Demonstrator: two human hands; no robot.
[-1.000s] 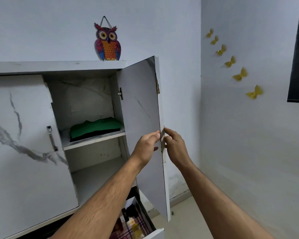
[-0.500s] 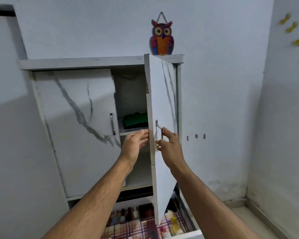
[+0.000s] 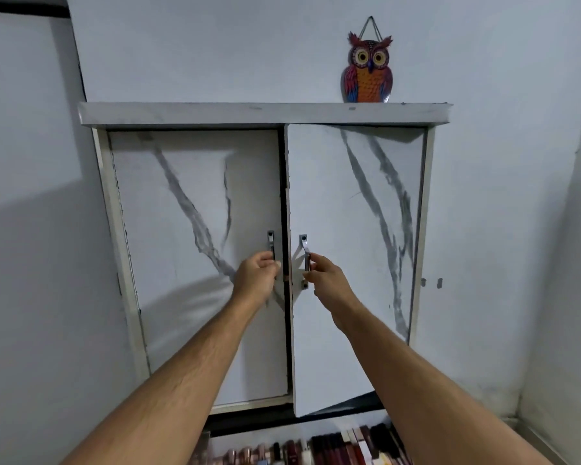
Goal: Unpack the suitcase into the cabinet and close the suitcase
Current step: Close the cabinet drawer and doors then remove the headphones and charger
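The cabinet [image 3: 265,112] is almost shut: its left door [image 3: 195,263] sits flush, its right door [image 3: 353,263] hangs slightly ajar. Judging by that, the unpacking looks done and the suitcase, out of sight, remains. The left hand [image 3: 257,276] curls round the left handle [image 3: 271,245]; the right hand [image 3: 326,276] pinches the right handle [image 3: 305,253]. An owl ornament [image 3: 367,73] stands on top.

Both hands on the cabinet [image 3: 264,112] handles, left hand [image 3: 257,275] and right hand [image 3: 327,280], right door [image 3: 353,263] not quite flush, owl [image 3: 368,73] on top.
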